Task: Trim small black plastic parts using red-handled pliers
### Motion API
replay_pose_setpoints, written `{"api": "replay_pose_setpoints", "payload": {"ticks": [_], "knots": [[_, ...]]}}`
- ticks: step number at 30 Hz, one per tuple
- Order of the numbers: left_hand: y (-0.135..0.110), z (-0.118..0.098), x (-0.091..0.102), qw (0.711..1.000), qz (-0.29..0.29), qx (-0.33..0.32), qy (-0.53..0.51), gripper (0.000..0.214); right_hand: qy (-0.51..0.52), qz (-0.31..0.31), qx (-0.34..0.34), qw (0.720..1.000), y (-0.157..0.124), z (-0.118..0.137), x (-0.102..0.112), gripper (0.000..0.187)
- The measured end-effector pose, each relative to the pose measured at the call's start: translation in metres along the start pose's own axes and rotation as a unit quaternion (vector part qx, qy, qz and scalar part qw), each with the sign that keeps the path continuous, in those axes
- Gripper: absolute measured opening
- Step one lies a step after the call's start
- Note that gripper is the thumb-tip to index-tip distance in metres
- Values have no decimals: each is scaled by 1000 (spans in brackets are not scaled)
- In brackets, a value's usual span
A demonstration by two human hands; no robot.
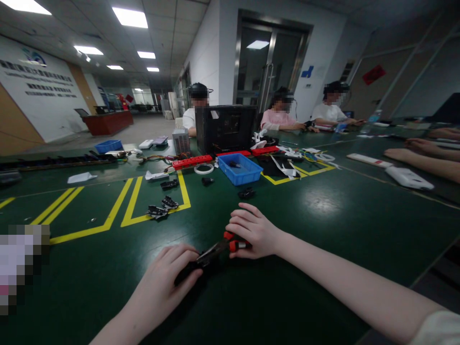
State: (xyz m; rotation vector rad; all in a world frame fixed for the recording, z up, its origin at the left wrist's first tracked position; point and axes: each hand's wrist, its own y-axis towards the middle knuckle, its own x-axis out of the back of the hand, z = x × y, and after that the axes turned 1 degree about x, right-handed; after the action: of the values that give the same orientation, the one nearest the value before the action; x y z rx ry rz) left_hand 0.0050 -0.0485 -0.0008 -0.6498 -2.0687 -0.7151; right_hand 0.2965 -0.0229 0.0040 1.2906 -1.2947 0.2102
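Note:
My right hand [260,235] is closed around the red handles of a pair of pliers [233,245]. Their dark jaws point left, toward my left hand [170,270], and meet a small black part there. That black part [185,274] is gripped between the thumb and fingers of my left hand, which hide most of it, so its exact kind is unclear. Beyond my hands lie similar black pieces: two broken-looking ones [158,211] inside a yellow-taped area, and another piece [247,192] in front of a blue bin.
The blue bin [240,179] holds a small dark piece. Behind it stand a black computer case [225,129] and red power strips [192,162]. Co-workers sit along the far side, and another person's arms [420,155] rest at the right, near a white device [409,177].

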Motion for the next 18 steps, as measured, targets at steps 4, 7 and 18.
{"api": "replay_pose_setpoints", "payload": {"ticks": [4, 7, 18], "knots": [[1, 6, -1, 1000, -11, -11, 0, 16, 0, -4, -1, 1000, 1, 1, 0, 49], [1, 10, -3, 1000, -15, -20, 2, 18, -1, -6, -2, 1000, 2, 1, 1, 48], [0, 6, -4, 999, -46, -11, 9, 19, 34, -2, 0, 999, 1, -5, 7, 51]]}}
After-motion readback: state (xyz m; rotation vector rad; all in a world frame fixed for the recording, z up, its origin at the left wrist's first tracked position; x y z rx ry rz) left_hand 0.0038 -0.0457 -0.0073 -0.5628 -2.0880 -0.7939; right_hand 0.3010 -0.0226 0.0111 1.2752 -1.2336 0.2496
